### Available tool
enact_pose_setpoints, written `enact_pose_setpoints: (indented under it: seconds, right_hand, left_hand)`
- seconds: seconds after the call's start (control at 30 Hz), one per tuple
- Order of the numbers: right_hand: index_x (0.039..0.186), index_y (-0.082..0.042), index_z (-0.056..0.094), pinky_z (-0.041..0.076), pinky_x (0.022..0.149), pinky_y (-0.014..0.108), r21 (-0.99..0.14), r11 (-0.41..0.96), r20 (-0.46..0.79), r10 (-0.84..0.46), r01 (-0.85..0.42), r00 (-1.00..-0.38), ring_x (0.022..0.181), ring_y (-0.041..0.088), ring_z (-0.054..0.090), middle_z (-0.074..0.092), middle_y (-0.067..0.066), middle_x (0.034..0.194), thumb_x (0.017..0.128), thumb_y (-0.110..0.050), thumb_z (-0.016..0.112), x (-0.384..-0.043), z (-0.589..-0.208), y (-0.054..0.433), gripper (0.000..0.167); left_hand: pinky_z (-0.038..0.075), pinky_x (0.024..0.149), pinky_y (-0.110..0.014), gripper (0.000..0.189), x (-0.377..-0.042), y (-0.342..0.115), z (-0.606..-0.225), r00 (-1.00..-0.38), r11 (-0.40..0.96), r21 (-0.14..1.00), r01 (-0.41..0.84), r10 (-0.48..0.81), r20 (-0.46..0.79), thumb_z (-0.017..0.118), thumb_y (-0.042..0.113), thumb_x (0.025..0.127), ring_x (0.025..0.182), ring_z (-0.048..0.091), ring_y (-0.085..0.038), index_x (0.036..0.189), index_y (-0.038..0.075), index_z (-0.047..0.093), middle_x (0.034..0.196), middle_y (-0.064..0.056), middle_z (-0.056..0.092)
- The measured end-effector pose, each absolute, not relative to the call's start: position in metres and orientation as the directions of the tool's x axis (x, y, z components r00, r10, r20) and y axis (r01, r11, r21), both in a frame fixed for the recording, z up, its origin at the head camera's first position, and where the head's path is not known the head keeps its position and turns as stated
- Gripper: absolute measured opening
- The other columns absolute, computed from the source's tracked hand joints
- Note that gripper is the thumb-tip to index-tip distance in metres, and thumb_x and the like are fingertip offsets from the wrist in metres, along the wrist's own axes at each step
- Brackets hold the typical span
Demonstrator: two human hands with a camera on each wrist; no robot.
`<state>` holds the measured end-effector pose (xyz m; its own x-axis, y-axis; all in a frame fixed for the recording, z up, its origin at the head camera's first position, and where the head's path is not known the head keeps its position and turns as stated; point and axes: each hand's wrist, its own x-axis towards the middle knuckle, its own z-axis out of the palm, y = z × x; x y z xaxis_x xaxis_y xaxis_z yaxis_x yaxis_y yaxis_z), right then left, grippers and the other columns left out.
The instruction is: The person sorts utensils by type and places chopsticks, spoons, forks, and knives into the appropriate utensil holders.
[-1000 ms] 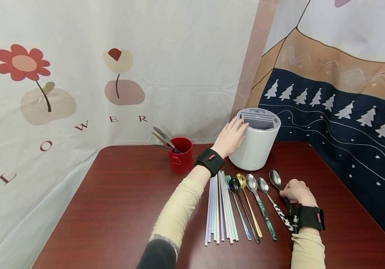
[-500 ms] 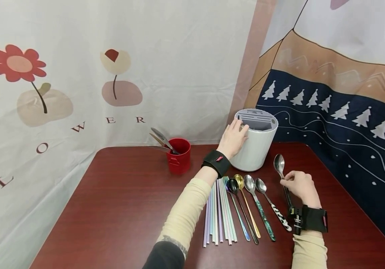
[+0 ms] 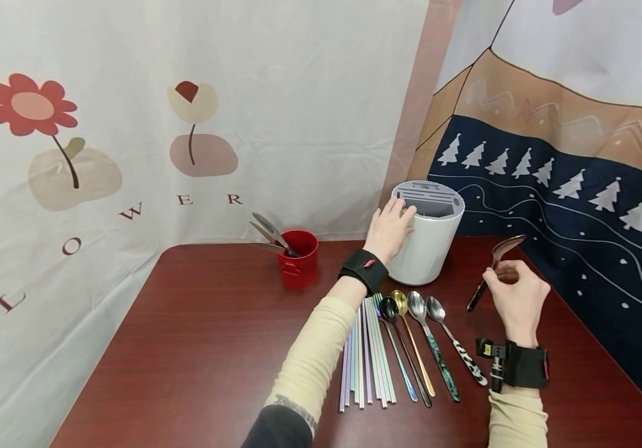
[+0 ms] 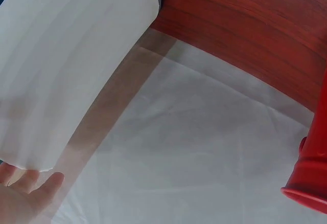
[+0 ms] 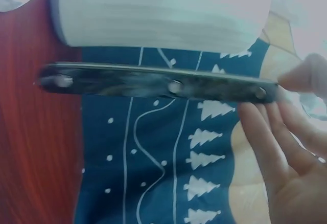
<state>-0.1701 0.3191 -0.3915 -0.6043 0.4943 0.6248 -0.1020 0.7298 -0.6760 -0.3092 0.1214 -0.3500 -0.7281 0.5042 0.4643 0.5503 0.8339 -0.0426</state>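
Note:
My right hand (image 3: 519, 302) pinches a spoon (image 3: 503, 250) between thumb and fingers, over the right side of the table. The spoon is tilted, its metal bowl up to the right and its dark handle pointing down to the left. In the right wrist view the riveted dark handle (image 5: 143, 82) spans the middle, held near its right end. My left hand (image 3: 389, 235) rests on the near-left rim of a white cylindrical utensil holder (image 3: 424, 255), fingers relaxed over the edge. In the left wrist view its fingertips (image 4: 51, 183) show at the holder's rim.
Laid out in front of the holder are several pastel chopsticks (image 3: 368, 354), a fork (image 3: 401, 361), a black spoon (image 3: 392, 309), a gold spoon (image 3: 401, 300), a green-handled spoon (image 3: 435, 351) and a black-and-white-handled spoon (image 3: 466, 358). A red cup (image 3: 300, 267) with utensils stands back left.
My right hand has lifted the dark-handled spoon off the table and turned it, so its bowl now points up and right. The left hand has stayed on the holder's rim.

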Motion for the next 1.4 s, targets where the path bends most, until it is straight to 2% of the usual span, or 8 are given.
enact_pose_setpoints:
  seconds: [0.13,0.43,0.6,0.73,0.9,1.23,1.3,1.4]
  right_hand:
    - [0.086,0.002,0.067,0.037,0.064,0.002,-0.699,0.682,0.681,0.542,-0.216,-0.493,0.065,-0.018,0.049,0.051,-0.034,0.072,0.08,-0.012,0.067,-0.17,-0.384,0.312,0.014]
    - [0.079,0.01,0.064,0.044,0.063,0.003,-0.701,0.594,0.707,0.65,-0.395,-0.278,0.068,-0.012,0.056,0.058,-0.025,0.077,0.079,-0.004,0.065,-0.174,-0.336,0.286,0.013]
    - [0.076,-0.001,0.067,0.047,0.064,0.006,-0.666,0.55,0.706,0.682,-0.504,-0.188,0.068,-0.005,0.059,0.059,-0.021,0.074,0.08,-0.007,0.068,-0.191,-0.314,0.281,0.007]
    - [0.078,-0.01,0.071,0.049,0.066,0.007,-0.646,0.56,0.715,0.682,-0.519,-0.154,0.07,-0.004,0.062,0.061,-0.018,0.073,0.081,-0.013,0.07,-0.207,-0.305,0.282,0.004]
    - [0.081,-0.014,0.074,0.048,0.066,0.006,-0.635,0.595,0.739,0.653,-0.493,-0.164,0.073,-0.006,0.062,0.064,-0.016,0.076,0.082,-0.021,0.072,-0.226,-0.307,0.283,0.007]
    - [0.084,-0.01,0.073,0.046,0.067,0.004,-0.713,0.572,0.699,0.628,-0.405,-0.342,0.073,-0.014,0.054,0.055,-0.027,0.075,0.084,-0.021,0.07,-0.249,-0.325,0.282,0.011]
    - [0.083,-0.012,0.073,0.041,0.073,0.002,-0.731,0.569,0.682,0.628,-0.376,-0.375,0.073,-0.016,0.052,0.053,-0.031,0.073,0.085,-0.021,0.07,-0.251,-0.327,0.281,0.01]
    - [0.082,-0.012,0.072,0.039,0.083,0.01,-0.733,0.583,0.679,0.607,-0.349,-0.412,0.074,-0.018,0.049,0.05,-0.034,0.072,0.085,-0.021,0.07,-0.254,-0.329,0.28,0.01]
  left_hand:
    - [0.047,0.097,-0.036,0.037,-0.307,0.121,-0.347,-0.718,0.835,-0.067,0.546,0.508,0.475,0.052,0.042,0.095,0.137,0.038,-0.016,0.129,0.026,0.048,0.135,0.003,0.048]
    - [0.049,0.091,-0.032,0.036,-0.308,0.122,-0.348,-0.724,0.844,-0.072,0.531,0.497,0.478,0.05,0.042,0.096,0.136,0.039,-0.015,0.129,0.028,0.049,0.133,0.004,0.049]
    - [0.051,0.085,-0.029,0.036,-0.307,0.123,-0.347,-0.721,0.848,-0.089,0.522,0.494,0.486,0.05,0.043,0.095,0.133,0.042,-0.014,0.127,0.028,0.049,0.13,0.005,0.049]
    - [0.051,0.084,-0.029,0.036,-0.307,0.124,-0.346,-0.726,0.849,-0.103,0.518,0.5,0.472,0.049,0.044,0.095,0.133,0.042,-0.014,0.128,0.029,0.048,0.132,0.005,0.049]
    - [0.052,0.084,-0.029,0.036,-0.305,0.124,-0.344,-0.728,0.851,-0.12,0.511,0.502,0.467,0.048,0.044,0.095,0.134,0.042,-0.015,0.128,0.029,0.048,0.132,0.004,0.049]
    - [0.052,0.083,-0.029,0.035,-0.303,0.123,-0.345,-0.72,0.852,-0.111,0.511,0.495,0.486,0.049,0.044,0.095,0.133,0.044,-0.014,0.126,0.029,0.05,0.131,0.005,0.05]
    - [0.052,0.084,-0.029,0.035,-0.303,0.123,-0.345,-0.721,0.852,-0.109,0.512,0.495,0.485,0.049,0.044,0.095,0.133,0.043,-0.014,0.127,0.029,0.049,0.131,0.004,0.05]
    - [0.052,0.084,-0.029,0.036,-0.303,0.123,-0.344,-0.724,0.854,-0.111,0.509,0.495,0.48,0.049,0.044,0.095,0.134,0.043,-0.014,0.127,0.029,0.049,0.132,0.004,0.049]
